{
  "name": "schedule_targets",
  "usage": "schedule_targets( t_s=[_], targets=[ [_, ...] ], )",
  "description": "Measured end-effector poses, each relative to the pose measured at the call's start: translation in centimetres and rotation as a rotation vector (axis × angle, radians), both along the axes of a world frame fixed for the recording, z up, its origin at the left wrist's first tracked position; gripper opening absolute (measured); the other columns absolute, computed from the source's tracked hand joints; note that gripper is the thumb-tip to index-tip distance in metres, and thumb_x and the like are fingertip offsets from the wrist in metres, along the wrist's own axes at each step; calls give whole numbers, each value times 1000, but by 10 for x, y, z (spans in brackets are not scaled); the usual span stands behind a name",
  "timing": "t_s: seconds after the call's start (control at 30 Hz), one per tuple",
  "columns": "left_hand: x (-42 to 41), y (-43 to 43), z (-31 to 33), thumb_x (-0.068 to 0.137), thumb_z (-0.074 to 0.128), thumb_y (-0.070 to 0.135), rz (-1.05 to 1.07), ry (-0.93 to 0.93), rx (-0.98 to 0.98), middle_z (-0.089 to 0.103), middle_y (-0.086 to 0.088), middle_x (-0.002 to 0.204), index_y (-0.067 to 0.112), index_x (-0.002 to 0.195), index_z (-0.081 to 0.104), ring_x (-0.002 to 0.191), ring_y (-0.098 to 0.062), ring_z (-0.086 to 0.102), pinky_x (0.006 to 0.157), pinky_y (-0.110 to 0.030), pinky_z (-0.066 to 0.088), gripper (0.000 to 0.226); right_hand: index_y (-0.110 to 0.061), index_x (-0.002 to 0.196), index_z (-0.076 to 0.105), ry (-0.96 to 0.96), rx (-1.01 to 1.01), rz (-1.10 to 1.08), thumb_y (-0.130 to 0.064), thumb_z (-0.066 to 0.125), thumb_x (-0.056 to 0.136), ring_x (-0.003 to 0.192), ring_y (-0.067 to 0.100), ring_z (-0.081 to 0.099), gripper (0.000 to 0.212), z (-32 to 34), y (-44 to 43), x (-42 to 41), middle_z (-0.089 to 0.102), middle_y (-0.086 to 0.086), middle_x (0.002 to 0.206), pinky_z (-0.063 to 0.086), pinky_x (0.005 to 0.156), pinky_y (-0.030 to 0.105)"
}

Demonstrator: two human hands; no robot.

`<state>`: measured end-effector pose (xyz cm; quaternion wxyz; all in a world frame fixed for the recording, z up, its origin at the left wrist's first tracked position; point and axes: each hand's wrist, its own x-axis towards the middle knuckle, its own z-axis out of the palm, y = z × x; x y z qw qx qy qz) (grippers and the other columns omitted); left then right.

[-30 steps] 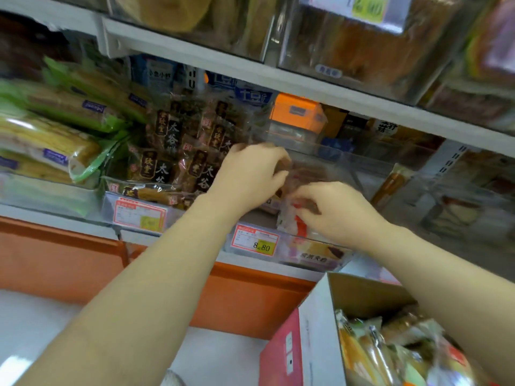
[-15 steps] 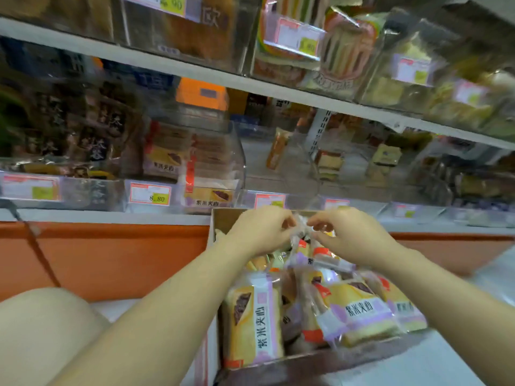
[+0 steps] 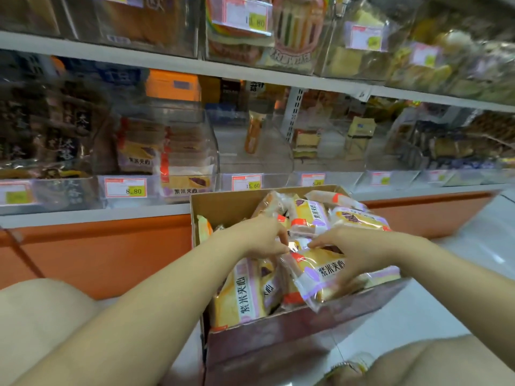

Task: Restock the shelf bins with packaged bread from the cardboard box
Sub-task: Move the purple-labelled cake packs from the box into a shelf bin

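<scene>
The cardboard box (image 3: 220, 207) is seen open on the floor, filled with yellow and purple packets of bread (image 3: 245, 291), some standing on end and others lying flat. Both hands are reached down into the box, near its middle.

A front packet (image 3: 315, 274) is tilted up against the box's near wall, and its red sealed end is pointed toward the gap between the two hands. The right hand (image 3: 359, 249) is laid over the top of this packet. Its fingers are curled down across the printed face so that the packet is gripped, and its thumb is stretched toward the other hand.

The left hand (image 3: 259, 238) is held just beside the right, over the same packet's shiny wrapper end. Its fingers are bent, and the tips are brought close to the thumb at the crinkled plastic. Because of blur, it cannot be told whether the wrapper is actually pinched there.

Behind the box and to its left, a clear shelf bin (image 3: 206, 140) is partly stocked with packets of the same kind (image 3: 139, 154), and a price tag (image 3: 126, 188) is fixed to its front. Directly behind the box, a second clear bin (image 3: 267, 162) is seen with one upright orange pack (image 3: 252, 135) at its back.
</scene>
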<state>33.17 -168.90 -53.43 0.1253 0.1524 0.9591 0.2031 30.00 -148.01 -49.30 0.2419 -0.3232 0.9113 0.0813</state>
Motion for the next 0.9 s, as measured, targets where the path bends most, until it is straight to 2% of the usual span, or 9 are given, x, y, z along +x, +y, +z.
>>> schedule_targets(
  t_s=[0.2,0.3,0.4,0.53,0.6,0.67,0.73,0.8,0.9],
  targets=[
    [3,0,-2,85,59,56,-27,-63,30,57,-4,120,17,108,68,104,-15,51,90,-33,46,46,-30,113,55,159,29,58,-61,74,64,92,12,49,61,-9,-14,7,53,-13,99,38,75,27],
    [6,0,-3,80,67,53,-35,-14,11,49,-2,129,16,104,67,120,-19,44,98,-36,41,44,-26,114,54,222,-29,90,-56,72,71,102,15,53,55,-10,-19,16,51,-16,112,40,81,30],
    [7,-7,6,78,72,48,14,75,179,52,2,113,20,92,63,109,-18,49,93,-36,44,33,-27,118,49,344,-81,91,-55,68,75,105,18,52,55,-1,-20,21,48,-10,114,42,85,34],
    [12,-18,22,77,74,43,167,72,616,60,11,102,22,110,57,92,-9,60,77,-22,49,43,-22,98,51,548,-419,-51,-44,71,73,94,18,53,38,19,-28,23,54,-7,94,30,67,31],
    [17,-20,25,75,76,45,148,45,693,65,8,106,24,116,56,94,-9,64,85,-29,52,50,-21,93,50,577,-587,-141,-40,72,73,80,19,52,35,23,-37,26,55,-7,80,27,61,29],
    [20,-22,25,72,74,50,147,87,653,68,7,102,25,107,62,94,-11,65,88,-38,53,45,-22,86,45,556,-706,-169,-41,76,71,72,18,51,39,22,-46,29,53,-9,72,30,55,27],
    [26,-30,28,75,73,44,202,154,656,69,7,90,26,94,64,86,-11,65,87,-39,53,28,-22,91,46,488,-771,-178,-45,79,68,77,16,55,47,18,-53,30,58,-7,81,40,60,26],
    [32,-44,29,82,71,28,288,234,674,68,8,81,27,84,63,79,-11,64,83,-39,54,9,-21,108,48,452,-823,-204,-48,80,65,91,10,52,60,14,-56,29,56,-9,101,44,75,28],
    [39,-72,30,84,70,19,454,298,717,68,5,83,27,82,60,80,-13,65,81,-39,54,13,-18,121,46,452,-895,-214,-45,80,68,98,6,46,68,3,-60,31,48,-10,110,38,83,24]
  ],
)
